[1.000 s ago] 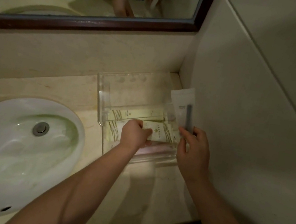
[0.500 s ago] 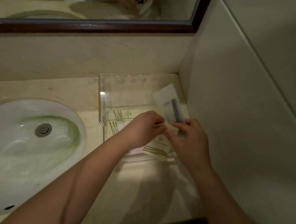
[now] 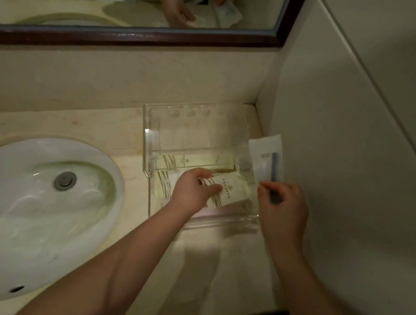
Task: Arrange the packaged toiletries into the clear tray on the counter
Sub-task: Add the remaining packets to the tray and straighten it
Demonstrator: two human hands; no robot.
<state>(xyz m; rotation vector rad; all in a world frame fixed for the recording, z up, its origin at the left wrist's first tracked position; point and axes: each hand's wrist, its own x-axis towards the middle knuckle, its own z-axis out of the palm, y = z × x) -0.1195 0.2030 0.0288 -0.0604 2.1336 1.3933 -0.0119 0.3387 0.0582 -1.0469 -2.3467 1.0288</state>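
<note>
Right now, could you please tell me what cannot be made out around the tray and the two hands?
Head view: the print on the cream packet is too small and blurred to read.
Head view: the left hand covers that packet's left end and the clear tray floor beneath.
Head view: the right hand hides the lower end of the white sachet; its dark content is too dim to identify.

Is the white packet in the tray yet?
Not yet: the right hand holds the white packet over the tray's right edge.

counter [image 3: 96, 134]: beige stone (faintly veined) | clear tray [image 3: 150, 134] on it, back-right corner | sink [image 3: 16, 208] left
</note>
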